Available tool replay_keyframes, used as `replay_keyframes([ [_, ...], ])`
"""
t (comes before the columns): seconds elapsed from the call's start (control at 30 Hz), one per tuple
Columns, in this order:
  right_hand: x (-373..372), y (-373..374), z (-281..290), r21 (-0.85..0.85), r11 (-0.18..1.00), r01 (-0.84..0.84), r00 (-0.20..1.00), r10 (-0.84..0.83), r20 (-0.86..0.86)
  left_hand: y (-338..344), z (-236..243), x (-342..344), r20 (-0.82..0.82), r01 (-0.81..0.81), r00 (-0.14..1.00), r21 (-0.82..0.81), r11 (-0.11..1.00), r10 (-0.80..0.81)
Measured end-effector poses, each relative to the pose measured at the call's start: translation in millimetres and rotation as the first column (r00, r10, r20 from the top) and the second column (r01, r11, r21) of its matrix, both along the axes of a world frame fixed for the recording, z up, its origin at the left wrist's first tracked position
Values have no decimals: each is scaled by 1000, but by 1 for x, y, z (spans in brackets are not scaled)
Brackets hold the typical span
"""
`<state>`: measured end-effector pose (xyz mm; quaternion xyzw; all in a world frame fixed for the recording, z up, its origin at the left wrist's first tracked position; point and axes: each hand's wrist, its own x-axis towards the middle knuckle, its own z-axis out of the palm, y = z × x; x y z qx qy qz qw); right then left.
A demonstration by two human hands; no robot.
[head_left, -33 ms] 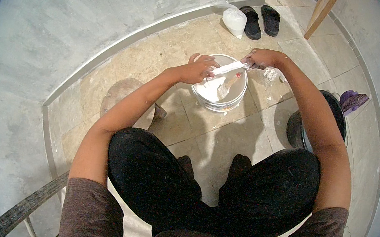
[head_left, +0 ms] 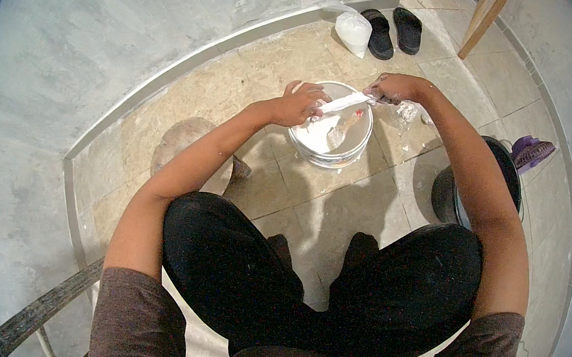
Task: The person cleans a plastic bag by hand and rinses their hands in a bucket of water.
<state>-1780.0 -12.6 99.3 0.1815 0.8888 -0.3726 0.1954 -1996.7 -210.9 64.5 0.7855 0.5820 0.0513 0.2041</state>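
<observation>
White paste (head_left: 315, 135) covers part of the inside of a round white bucket (head_left: 326, 161), which stands on a tiled floor (head_left: 364, 189) in front of a seated person, seen from above. A slim white strip (head_left: 344, 104) slants over the bucket's mouth, rising towards the right. The left hand (head_left: 300, 104) is at the bucket's left rim, its fingers bent and closed on the strip's lower end. The right hand (head_left: 394, 90), reaching beyond the rim, is clamped on the upper end. The two hands are apart, with the strip between them. Inside the bucket leans a pale object (head_left: 338, 136) with a red patch; its kind is unclear.

Just below the right hand, clumpy white material (head_left: 406, 113) lies on the floor. Farther off, near the wall (head_left: 142, 8), a clear bag of white material (head_left: 353, 31) sits beside two black slippers (head_left: 406, 31). To the right, partly behind the right arm, is a black bucket (head_left: 511, 168) with a purple brush (head_left: 533, 154) next to it. A round stool (head_left: 182, 143) stands at the left, partly hidden by the left arm.
</observation>
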Motion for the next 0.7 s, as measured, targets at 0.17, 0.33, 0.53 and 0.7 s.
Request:
replay_keyframes([
  [0.17,4,0,8,-31,998,54,997,-52,64,1,-3,1,17,-11,1000,7,1000,11],
  [0.33,7,2,9,32,999,28,997,-31,77,2,-1,2,20,-9,1000,-5,1000,9],
  [0.53,10,7,9,5,1000,28,997,-29,76,3,-4,0,31,-8,999,-8,1000,9],
  [0.7,13,10,8,-52,996,66,995,-62,75,4,-7,-2,36,-2,999,-14,1000,3],
])
